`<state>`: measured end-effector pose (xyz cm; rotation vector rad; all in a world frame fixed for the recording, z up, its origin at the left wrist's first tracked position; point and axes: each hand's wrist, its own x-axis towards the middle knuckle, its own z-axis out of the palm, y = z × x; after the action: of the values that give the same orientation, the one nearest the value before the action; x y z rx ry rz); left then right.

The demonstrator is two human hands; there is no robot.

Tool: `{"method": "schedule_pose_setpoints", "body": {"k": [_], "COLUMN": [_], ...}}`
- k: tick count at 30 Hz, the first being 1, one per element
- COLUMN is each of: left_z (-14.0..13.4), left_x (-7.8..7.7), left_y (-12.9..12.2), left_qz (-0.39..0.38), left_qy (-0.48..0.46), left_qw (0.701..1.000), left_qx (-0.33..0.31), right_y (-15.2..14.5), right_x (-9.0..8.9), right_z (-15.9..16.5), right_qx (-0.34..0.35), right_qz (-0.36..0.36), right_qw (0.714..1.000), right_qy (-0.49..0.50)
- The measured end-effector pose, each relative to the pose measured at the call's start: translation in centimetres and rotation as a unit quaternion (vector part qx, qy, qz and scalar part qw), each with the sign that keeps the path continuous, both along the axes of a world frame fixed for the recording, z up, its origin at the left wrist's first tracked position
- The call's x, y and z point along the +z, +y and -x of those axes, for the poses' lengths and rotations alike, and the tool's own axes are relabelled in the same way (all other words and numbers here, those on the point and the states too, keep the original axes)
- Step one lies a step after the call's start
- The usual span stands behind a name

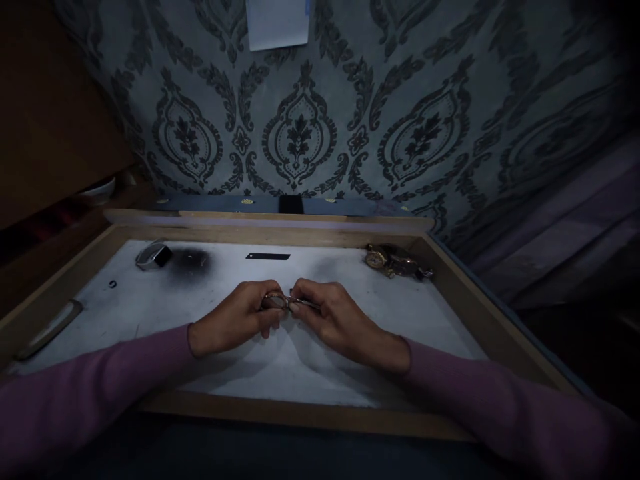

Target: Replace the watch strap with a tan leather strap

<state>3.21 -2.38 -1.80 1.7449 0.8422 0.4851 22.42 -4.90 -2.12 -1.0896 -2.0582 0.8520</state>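
Note:
My left hand (243, 317) is closed around a round watch case (273, 301) with a shiny rim, held just above the white board. The thumb and fingers of my right hand (333, 317) pinch a slim metal tool (306, 303), whose kind is hard to make out in the dim light. Its inner end meets the right edge of the watch case, and the fingertips of both hands nearly touch. Fingers partly hide both things.
A wooden-framed tray with a white base (325, 387) lies under my hands. Along its back are a square silver watch (154, 255), a black blade (268, 256) and a heap of watches (395, 261). At left lie a curved strap (53, 331) and a small black piece (113, 284).

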Motion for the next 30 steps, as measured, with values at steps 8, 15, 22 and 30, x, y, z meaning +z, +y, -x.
{"method": "schedule_pose_setpoints", "body": {"k": [8,15,22,30], "left_z": [0.01,-0.06,0.05,0.14], "left_x": [0.25,0.68,0.49,0.31], "left_y": [0.01,0.04,0.28,0.32], "left_qz": [0.004,0.006,0.003,-0.003], "left_qy": [-0.005,-0.014,-0.023,-0.025], "left_qw": [1.000,1.000,1.000,1.000], "left_qx": [-0.002,0.001,0.004,-0.001], "right_y": [0.02,0.02,0.15,0.08], "right_x": [0.31,0.38,0.10,0.34], "right_z": [-0.05,0.04,-0.11,-0.09], "right_qx": [-0.003,-0.006,-0.003,-0.004], "right_qz": [0.008,0.028,0.054,0.063], "right_qw": [1.000,0.999,0.997,0.994], "right_qy": [-0.002,0.032,0.058,0.084]}}
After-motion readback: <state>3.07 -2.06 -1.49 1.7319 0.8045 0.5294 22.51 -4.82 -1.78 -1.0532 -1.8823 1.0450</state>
